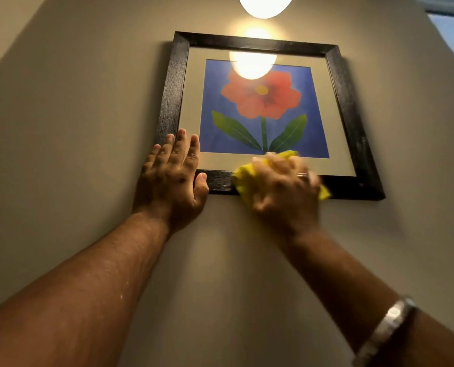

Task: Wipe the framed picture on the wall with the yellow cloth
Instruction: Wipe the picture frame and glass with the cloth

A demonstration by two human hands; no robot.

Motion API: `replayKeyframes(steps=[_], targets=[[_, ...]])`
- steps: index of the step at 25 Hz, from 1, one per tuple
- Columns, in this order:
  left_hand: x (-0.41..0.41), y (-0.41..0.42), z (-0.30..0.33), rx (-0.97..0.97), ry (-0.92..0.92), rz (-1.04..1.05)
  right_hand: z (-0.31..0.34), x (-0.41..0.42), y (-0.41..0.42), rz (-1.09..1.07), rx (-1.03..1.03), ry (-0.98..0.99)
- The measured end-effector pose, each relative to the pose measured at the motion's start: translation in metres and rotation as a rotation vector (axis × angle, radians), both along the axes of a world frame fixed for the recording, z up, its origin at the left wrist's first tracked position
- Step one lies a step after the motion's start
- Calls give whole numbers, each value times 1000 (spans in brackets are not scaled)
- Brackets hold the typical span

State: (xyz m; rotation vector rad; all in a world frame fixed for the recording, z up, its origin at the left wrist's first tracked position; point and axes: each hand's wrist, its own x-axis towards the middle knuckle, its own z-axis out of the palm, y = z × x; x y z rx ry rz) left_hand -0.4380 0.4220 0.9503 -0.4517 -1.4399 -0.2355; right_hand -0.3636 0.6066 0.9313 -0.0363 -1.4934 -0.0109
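The framed picture [344, 96] hangs on the beige wall: a black wooden frame, a cream mat, and a red flower on blue under glass. My left hand [171, 176] lies flat with fingers spread over the frame's lower left corner, thumb on the bottom rail. My right hand [284, 189] is closed on the bunched yellow cloth [243, 177] and presses it on the bottom rail and lower mat, right of centre. The hand is blurred and hides most of the cloth; a yellow tip shows at its right.
A glowing lamp [265, 5] hangs above the frame, and its reflection glares on the upper glass. A window corner [453, 33] shows at the top right. Bare wall surrounds the frame on all sides. A metal bangle [387, 327] sits on my right wrist.
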Motion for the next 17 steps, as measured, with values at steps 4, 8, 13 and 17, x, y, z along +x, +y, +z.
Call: replayKeyframes(steps=[4, 8, 13, 17], targets=[[-1, -3, 0, -9, 2, -1, -11, -8, 11, -47, 206, -29], [-2, -4, 0, -20, 16, 7, -20, 26, 100, -43, -236, 98], [-4, -3, 2, -14, 33, 15, -15, -18, -9, -1, 191, 10], [-3, -3, 1, -21, 37, 30, -22, 3, 61, -79, 190, -12]])
